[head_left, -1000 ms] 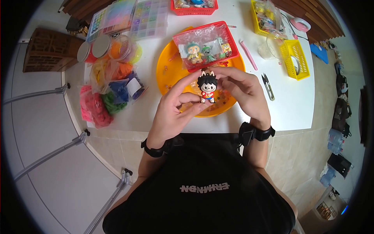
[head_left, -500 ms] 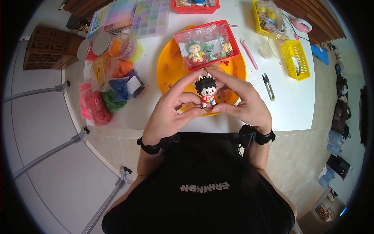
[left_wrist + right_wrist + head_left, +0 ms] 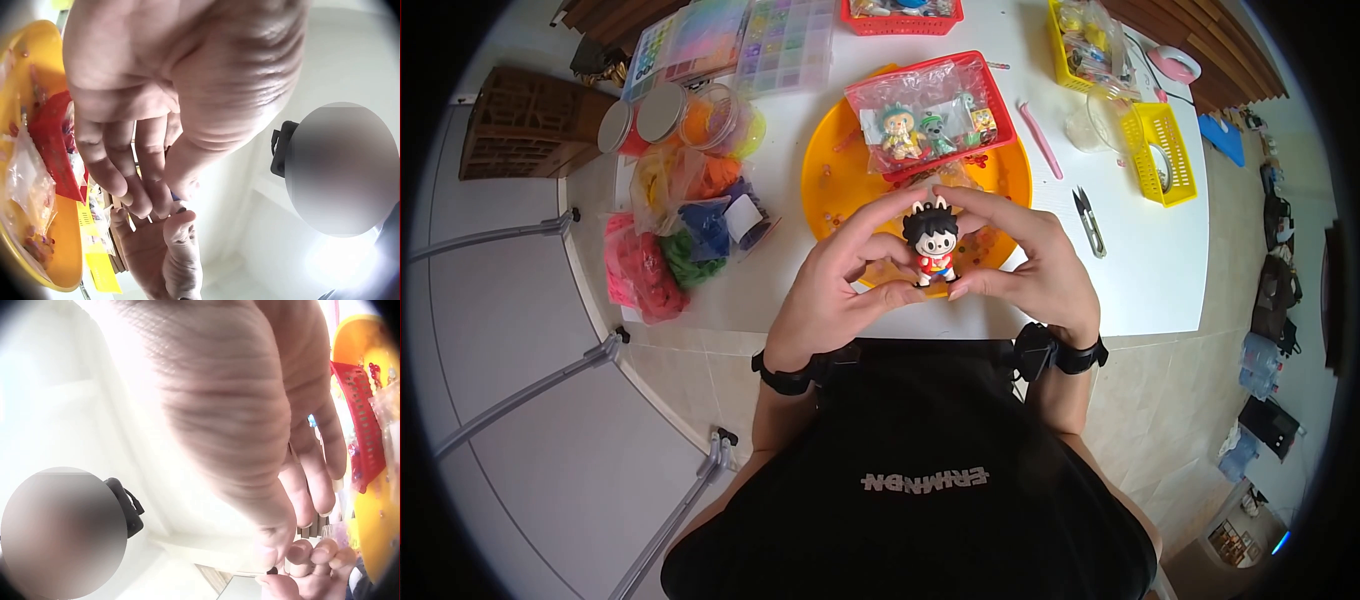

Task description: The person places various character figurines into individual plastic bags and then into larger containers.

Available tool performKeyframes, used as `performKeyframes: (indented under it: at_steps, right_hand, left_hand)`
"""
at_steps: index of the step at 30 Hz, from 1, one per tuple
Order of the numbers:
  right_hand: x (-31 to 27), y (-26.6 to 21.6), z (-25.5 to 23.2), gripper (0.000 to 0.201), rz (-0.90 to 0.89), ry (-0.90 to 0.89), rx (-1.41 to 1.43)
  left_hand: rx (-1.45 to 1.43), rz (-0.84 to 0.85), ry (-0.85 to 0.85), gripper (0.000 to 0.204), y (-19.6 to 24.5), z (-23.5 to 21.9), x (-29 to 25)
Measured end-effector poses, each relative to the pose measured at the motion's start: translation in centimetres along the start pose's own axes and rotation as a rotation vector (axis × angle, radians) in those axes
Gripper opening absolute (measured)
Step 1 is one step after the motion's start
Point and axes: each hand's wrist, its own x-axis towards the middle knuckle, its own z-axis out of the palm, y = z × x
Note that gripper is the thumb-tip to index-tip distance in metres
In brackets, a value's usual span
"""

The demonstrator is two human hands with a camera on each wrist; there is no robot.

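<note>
A small toy figurine [image 3: 931, 243] with black hair, pale ears, a red top and blue shorts faces up in the head view, above the orange round tray [image 3: 818, 190]. My left hand [image 3: 830, 275] holds it from the left, thumb at its foot and index finger near its ears. From the other side my right hand [image 3: 1035, 265] holds it too, thumb tip by the other foot and index finger arched over the top. In both wrist views, the fingers of my left hand [image 3: 181, 81] and right hand [image 3: 237, 425] hide most of the figurine.
A red basket [image 3: 1005, 115] with bagged figurines rests over the tray. Bags of coloured material [image 3: 645, 270] and lidded jars [image 3: 662, 112] stand at left, bead boxes [image 3: 785, 45] behind. Thread snips [image 3: 1090, 222], a pink tool [image 3: 1040, 140] and a yellow basket [image 3: 1140, 130] lie at right.
The figurine has tilted and come slightly toward the body. My right thumb, hidden a second ago, now shows at its foot. The hands barely differ from half a second ago.
</note>
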Motion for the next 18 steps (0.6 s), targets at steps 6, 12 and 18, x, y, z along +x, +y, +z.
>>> performKeyframes:
  at_steps: [6,12,18]
  right_hand:
    - [-0.02,-0.43,-0.01,0.075,0.019,-0.003,0.0]
    - [-0.16,-0.26,-0.25,0.076,0.002,-0.008,-0.003]
    - [-0.09,-0.08,-0.13,0.08,-0.053,-0.012,-0.058]
  left_hand:
    - [-0.004,-0.018,0.0,0.081,0.34,-0.04,-0.06]
    - [-0.067,-0.026,-0.005,0.081,0.08,0.1,-0.13]
    - [-0.022,-0.002,-0.013,0.084,0.19,0.01,-0.21]
